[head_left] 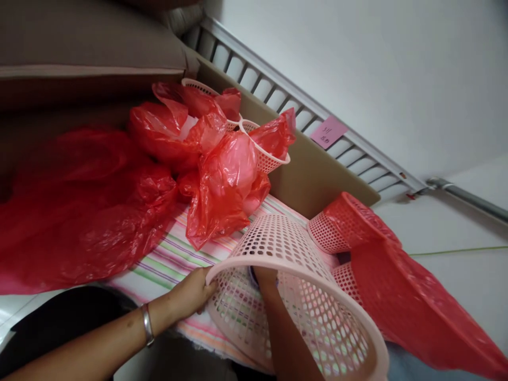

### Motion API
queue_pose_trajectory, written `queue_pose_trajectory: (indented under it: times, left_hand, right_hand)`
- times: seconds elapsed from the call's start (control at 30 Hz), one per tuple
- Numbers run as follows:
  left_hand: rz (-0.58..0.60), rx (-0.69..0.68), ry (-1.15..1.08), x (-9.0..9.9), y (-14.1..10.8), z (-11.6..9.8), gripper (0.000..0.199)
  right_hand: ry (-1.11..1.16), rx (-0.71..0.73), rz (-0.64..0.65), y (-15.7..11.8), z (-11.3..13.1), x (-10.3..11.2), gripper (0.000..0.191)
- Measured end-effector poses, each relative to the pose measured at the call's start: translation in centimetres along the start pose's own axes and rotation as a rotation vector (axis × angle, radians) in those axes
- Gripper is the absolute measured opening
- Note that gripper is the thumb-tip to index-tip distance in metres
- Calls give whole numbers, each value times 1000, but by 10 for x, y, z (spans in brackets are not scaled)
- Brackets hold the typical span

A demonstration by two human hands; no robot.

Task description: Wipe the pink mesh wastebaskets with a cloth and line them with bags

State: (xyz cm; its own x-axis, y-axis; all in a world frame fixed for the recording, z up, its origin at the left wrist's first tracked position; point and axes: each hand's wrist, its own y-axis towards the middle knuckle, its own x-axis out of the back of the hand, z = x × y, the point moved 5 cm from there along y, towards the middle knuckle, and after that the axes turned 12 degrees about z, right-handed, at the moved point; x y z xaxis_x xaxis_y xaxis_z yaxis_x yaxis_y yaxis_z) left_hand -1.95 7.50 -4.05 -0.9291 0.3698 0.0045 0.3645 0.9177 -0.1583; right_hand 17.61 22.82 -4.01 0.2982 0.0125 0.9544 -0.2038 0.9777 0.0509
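A pink perforated plastic basket (286, 238) lies tilted on its side, its wide mouth towards me. My left hand (198, 288), a silver bangle on its wrist, is closed around the left part of the rim. Deep inside the basket is my right hand (265, 276), its fingers hidden from view. A bluish-purple edge shows around that hand, too small and dim to name. Under the basket spreads a striped cloth (166, 259) in white, green, pink and purple.
Several more pink baskets (270, 159) with red plastic bags (226, 180) stand behind. At right, red plastic covers other baskets (329, 233). A large red plastic sheet (87, 211) lies left. Behind are a tan board (293, 169) and a white radiator (270, 95) bearing a pink note (328, 132).
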Motion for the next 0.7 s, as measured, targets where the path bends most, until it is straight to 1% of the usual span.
queue_pose_trajectory:
  times: [0.03,0.1,0.17,0.3,0.37,0.4,0.43,0.5,0.6,0.7]
  left_hand:
    - [-3,1,9,0,0,1,22]
    - [-14,1,26,-1,1,3,22]
    - [-23,-7,34,-1,1,3,22]
    - [-31,-38,76,-1,-1,-3,23]
    - [-37,-74,115,3,-5,-12,23]
    - [-42,-98,144,6,-7,-18,22]
    - [-51,-116,186,9,-10,-24,22]
    - [-70,-124,300,18,-16,-33,24]
    - [-75,-94,435,27,-23,-40,28]
    - [-45,-82,457,31,-25,-41,29]
  right_hand:
    - [-21,-11,10,-3,4,1,28]
    - [-61,-22,26,-20,13,0,26]
    - [-93,-7,38,-51,25,-2,23]
    - [-126,120,46,-124,52,-8,19]
    - [-100,167,61,-148,61,-9,16]
    - [-78,179,74,-154,63,-10,15]
    - [-61,192,86,-156,65,-11,14]
    - [-58,209,85,-147,66,-11,17]
    - [-108,186,22,-109,58,-8,28]
    - [-101,146,-41,-67,45,-3,28]
